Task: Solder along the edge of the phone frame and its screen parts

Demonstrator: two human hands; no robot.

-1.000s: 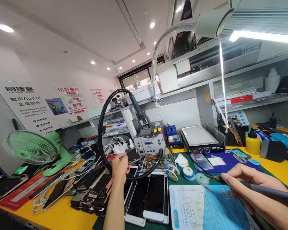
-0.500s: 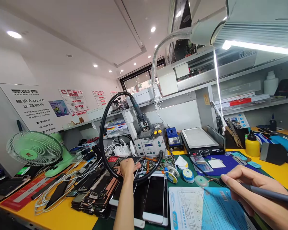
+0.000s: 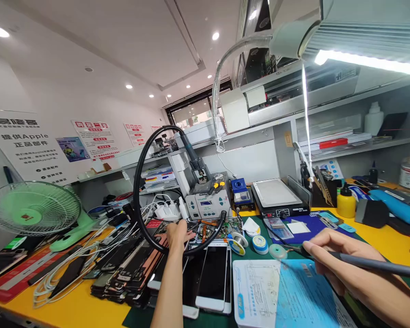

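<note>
My left hand (image 3: 177,237) reaches forward through the loop of a black hose (image 3: 136,182), above phone parts and near an open circuit board (image 3: 222,229). Its thumb and fingers are apart, and I see nothing in them. My right hand (image 3: 341,259) grips a dark, pen-shaped soldering iron (image 3: 372,262), its thin front end pointing left, near a pale green ring-shaped roll (image 3: 278,251). Below that front end lies a white and blue printed mat (image 3: 273,291). White-framed phones (image 3: 212,275) lie to the right of my left forearm.
A hot-air station (image 3: 208,205) stands behind, beside a blue soldering station (image 3: 241,191) and a flat heating plate (image 3: 276,193). Solder reels (image 3: 238,243) sit mid-bench. Stacked phone parts (image 3: 123,273), white cables (image 3: 61,264) and a green fan (image 3: 30,212) occupy the left. A lamp hangs overhead.
The view has turned a little to the right, so the bench things shift left in it. My left hand stays by the board, and the right keeps its grip on the soldering iron.
</note>
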